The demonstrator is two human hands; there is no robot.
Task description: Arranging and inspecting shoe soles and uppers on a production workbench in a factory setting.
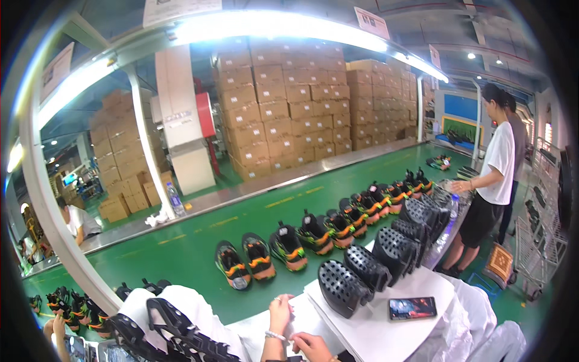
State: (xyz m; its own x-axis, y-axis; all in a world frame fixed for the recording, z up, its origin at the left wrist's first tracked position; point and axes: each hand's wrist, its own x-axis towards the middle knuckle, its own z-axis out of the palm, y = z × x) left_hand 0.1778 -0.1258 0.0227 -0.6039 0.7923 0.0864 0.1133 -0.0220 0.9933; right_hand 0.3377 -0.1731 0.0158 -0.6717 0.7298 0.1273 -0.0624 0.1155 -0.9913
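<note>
Left hand (pixel 280 312), bracelet on wrist, is raised over the pale surface just left of the white board (pixel 377 341), fingers bent. Right hand (pixel 312 346) sits just beside it, lower, fingers curled — can't tell for either whether the fingertips press together or pinch anything.

Nearest things: black perforated pieces (pixel 339 288), lined up from the white board toward the far right, right of the hands. Phone (pixel 412 308), screen lit, lies on the board near them. Black strappy shoes (pixel 166 317) sit left of the hands, against white material.

Black-orange-green sneakers (pixel 288 246) stand in a row along the green surface (pixel 193 259), beyond the hands. Stacked cartons (pixel 277 120) behind; person in white top (pixel 500 160) stands far right — co-worker's hand (pixel 58 329) at lower left.
</note>
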